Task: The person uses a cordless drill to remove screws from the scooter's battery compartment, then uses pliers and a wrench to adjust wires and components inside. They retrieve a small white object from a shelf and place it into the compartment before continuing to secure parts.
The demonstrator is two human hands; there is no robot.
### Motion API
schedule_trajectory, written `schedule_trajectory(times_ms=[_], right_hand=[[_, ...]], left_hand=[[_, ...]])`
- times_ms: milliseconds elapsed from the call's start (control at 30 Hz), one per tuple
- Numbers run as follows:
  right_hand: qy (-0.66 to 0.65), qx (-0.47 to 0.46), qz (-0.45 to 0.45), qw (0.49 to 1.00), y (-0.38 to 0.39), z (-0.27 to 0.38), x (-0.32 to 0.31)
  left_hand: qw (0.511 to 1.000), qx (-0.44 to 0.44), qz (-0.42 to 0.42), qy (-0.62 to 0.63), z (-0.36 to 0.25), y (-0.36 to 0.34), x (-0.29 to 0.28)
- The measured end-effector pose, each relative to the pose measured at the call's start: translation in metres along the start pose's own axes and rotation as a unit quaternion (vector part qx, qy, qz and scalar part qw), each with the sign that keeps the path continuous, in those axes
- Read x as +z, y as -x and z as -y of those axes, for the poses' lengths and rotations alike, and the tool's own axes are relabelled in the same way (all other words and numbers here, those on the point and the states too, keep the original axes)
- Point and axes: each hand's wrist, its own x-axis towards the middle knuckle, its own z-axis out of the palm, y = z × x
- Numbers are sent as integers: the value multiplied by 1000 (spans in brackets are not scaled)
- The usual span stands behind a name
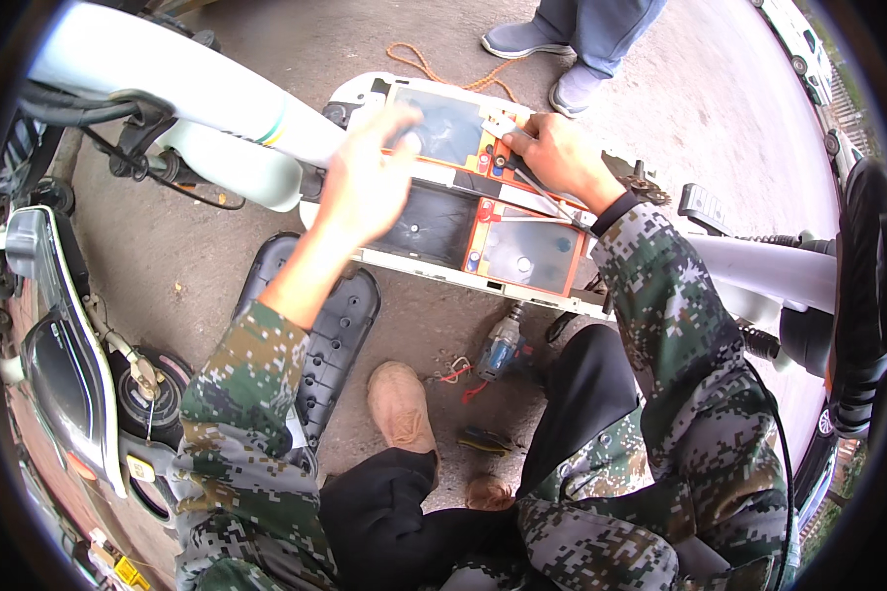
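Note:
Across from me is the open white battery tray [434, 268] of an electric two-wheeler. A grey-topped battery with orange edges [448, 116] lies in its far row, and a second such battery [527, 258] sits at the near right. My left hand [370, 182] is over the far battery's left end, its fingers smeared by motion. My right hand [567, 158] pinches at the far battery's right end, beside a small white piece [498, 122]; what the fingertips hold is hidden. Light-coloured cables [547, 192] run below that hand toward the tray's right end.
A black ribbed footboard cover [340, 345] leans by my left arm. A power driver [501, 345] and pliers [485, 440] lie on the ground near my shoes. Another person's shoes [527, 39] stand beyond the tray, near an orange cord [429, 69]. Another scooter [69, 364] is at left.

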Motion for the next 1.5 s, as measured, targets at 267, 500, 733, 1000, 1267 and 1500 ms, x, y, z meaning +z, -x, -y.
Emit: schedule_trajectory(times_ms=[267,500,733,1000,1267,1500], right_hand=[[84,-96,59,990,-21,9,-12],[-3,-16,-2,1000,-4,9,-7],[-30,-19,-39,999,6,7,-2],[-63,14,18,998,-9,0,-8],[-66,-20,-49,996,5,0,5],[-69,8,5,998,-2,-3,-5]], left_hand=[[982,55,80,-161,5,52,8],[964,102,28,-243,11,25,6],[938,146,43,-311,29,-28,13],[937,172,81,-293,40,-42,14],[938,191,82,-277,39,-42,13],[942,192,102,-255,34,-49,14]])
